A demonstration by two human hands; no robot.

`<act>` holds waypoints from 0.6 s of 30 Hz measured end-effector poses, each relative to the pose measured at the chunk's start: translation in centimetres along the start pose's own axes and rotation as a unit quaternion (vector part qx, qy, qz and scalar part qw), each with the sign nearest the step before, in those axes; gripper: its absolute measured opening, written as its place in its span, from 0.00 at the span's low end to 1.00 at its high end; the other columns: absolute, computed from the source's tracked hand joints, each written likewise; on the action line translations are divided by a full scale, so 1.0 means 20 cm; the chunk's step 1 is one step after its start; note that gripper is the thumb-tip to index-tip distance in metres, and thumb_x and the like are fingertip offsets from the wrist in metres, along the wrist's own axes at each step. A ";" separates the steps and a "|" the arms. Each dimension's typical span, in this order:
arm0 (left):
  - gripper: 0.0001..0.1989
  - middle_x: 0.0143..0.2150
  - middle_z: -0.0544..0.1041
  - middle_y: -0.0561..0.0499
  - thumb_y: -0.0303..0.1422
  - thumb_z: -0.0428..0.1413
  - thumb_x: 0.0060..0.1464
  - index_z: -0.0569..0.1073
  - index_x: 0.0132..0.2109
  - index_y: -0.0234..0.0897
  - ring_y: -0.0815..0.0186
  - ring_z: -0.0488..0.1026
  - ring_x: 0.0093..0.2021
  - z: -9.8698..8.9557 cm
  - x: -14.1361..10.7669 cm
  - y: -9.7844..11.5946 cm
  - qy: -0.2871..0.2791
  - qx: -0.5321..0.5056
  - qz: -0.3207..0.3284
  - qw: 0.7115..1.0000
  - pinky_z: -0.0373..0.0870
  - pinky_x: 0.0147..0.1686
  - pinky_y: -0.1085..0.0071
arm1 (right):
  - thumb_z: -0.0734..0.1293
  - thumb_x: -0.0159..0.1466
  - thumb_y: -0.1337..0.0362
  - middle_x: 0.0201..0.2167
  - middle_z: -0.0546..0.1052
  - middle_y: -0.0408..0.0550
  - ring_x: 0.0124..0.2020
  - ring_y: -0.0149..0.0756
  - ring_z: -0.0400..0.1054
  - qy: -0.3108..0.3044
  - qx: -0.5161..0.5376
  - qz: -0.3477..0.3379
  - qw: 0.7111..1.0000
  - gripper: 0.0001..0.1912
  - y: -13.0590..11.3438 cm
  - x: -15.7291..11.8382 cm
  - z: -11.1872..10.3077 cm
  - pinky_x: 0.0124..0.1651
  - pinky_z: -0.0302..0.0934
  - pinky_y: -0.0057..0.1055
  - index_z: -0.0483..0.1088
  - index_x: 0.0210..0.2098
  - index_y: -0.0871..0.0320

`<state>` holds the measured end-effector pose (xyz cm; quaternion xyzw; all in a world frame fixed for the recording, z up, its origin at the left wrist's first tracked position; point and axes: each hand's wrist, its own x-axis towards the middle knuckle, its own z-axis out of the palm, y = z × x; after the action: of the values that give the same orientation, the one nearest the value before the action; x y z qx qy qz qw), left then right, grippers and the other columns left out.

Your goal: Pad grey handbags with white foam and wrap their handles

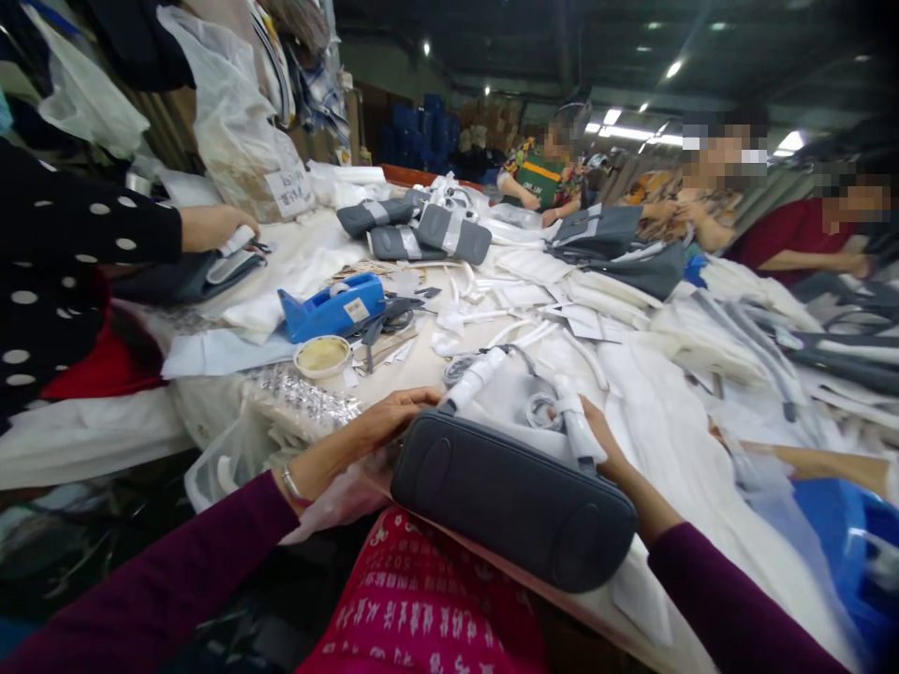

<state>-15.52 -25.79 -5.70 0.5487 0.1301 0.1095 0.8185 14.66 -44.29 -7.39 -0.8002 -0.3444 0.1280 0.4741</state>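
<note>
A dark grey handbag (512, 496) rests at the table's near edge, its long base turned toward me. Its handles are wrapped in white padding; one wrapped handle (474, 379) stands at the left and another wrapped part (580, 426) at the right. My left hand (397, 412) grips the bag's left end, fingers along its upper edge by the handle. On the other side, my right hand (604, 440) holds the right end beside the white wrapping, its fingers partly hidden behind it. A clear-wrapped coiled strap (540, 409) lies between the handles.
A blue tape dispenser (333, 309) and a round tin (321, 356) sit left of centre, near black scissors (383, 328). More grey bags (453, 234) lie farther back. Co-workers surround the table; a polka-dot sleeve (91, 215) reaches in from the left. A blue container (843, 534) stands at right.
</note>
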 end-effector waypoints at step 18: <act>0.31 0.45 0.72 0.51 0.41 0.61 0.48 0.60 0.57 0.41 0.62 0.70 0.45 0.07 -0.04 0.10 -0.037 0.196 0.039 0.979 0.65 0.44 0.71 | 0.76 0.44 0.71 0.34 0.78 0.44 0.27 0.30 0.72 -0.167 0.316 0.227 0.906 0.27 -0.28 -0.42 -0.25 0.31 0.64 0.24 0.70 0.44 0.54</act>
<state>-15.95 -26.54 -3.33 0.7069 0.0971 0.0934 0.6943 8.74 -51.61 -1.07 -0.6319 -0.1685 0.4660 0.5960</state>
